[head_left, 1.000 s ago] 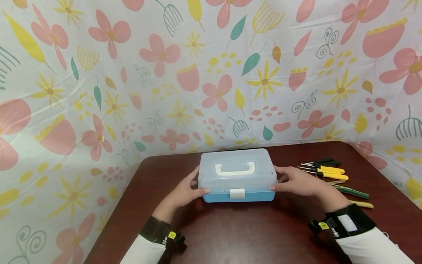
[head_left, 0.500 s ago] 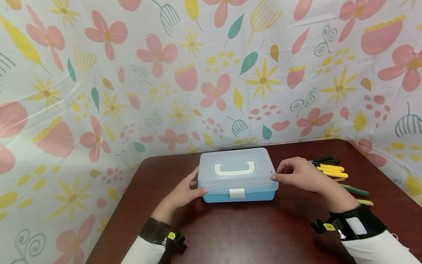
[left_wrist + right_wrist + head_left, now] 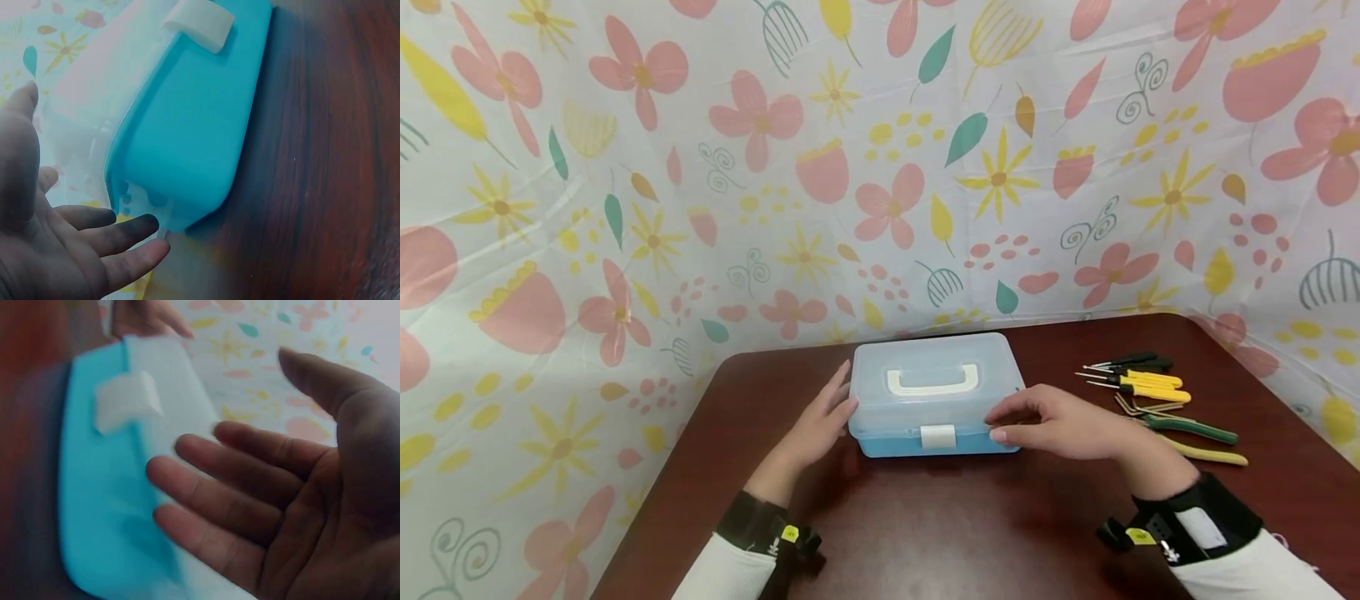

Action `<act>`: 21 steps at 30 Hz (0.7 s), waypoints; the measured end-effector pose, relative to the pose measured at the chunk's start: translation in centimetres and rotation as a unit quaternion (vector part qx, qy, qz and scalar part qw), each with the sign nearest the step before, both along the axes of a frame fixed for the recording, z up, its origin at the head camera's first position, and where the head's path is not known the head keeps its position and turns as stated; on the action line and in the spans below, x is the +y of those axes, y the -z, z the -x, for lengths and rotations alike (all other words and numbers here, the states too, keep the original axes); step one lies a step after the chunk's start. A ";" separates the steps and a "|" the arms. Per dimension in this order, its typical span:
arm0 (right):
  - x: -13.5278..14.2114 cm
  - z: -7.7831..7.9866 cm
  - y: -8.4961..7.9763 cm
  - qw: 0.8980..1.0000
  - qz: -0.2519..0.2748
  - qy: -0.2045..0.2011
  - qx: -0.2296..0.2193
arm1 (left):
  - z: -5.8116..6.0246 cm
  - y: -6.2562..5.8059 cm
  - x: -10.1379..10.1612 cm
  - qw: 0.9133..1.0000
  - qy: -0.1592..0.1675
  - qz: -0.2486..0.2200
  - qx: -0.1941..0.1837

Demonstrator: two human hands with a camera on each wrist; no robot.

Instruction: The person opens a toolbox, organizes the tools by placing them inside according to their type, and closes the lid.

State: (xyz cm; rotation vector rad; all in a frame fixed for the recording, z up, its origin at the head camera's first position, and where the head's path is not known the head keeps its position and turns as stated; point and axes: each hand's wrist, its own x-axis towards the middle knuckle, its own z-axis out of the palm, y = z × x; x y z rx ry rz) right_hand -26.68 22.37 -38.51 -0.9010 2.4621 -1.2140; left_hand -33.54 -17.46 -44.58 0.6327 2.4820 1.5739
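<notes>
A plastic storage box with a blue base and a translucent lid stands closed on the table. Its white carry handle lies on the lid, and a white latch sits at the front middle. My left hand is at the box's left end, fingers spread and relaxed. In the left wrist view its fingers lie by the box's end; whether they touch is unclear. My right hand is in front of the box's right front corner, fingers loosely extended, holding nothing.
On the right of the dark wooden table lie black-handled tools, yellow-handled screwdrivers, green-handled pliers and a yellow-handled tool. A floral curtain hangs behind the table.
My right hand has left the box's right end, lifted a little, and moved left to its front right corner. My left thumb has come off the front and shifted up. The box stays put.
</notes>
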 end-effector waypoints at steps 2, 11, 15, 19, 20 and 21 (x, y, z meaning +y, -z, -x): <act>-1.0 0.0 0.9 0.999 0.022 -0.014 -0.046 | 0.0 0.1 0.1 1.000 0.006 -0.019 0.001; -4.2 0.0 4.8 0.977 0.076 -0.007 -0.199 | 0.2 0.5 0.2 0.999 0.016 -0.032 0.002; -4.8 0.1 5.8 0.964 0.098 0.006 -0.246 | 0.1 0.3 0.1 0.999 0.019 -0.030 0.003; -5.4 0.0 6.3 0.959 0.101 0.044 -0.261 | 0.0 0.2 0.1 0.999 0.019 -0.029 0.003; -5.6 -0.1 6.4 0.958 0.101 0.055 -0.261 | 0.0 0.2 0.1 0.999 0.019 -0.029 0.003; -5.8 -0.2 6.5 0.958 0.101 0.066 -0.261 | 0.1 0.2 0.2 0.999 0.017 -0.028 0.004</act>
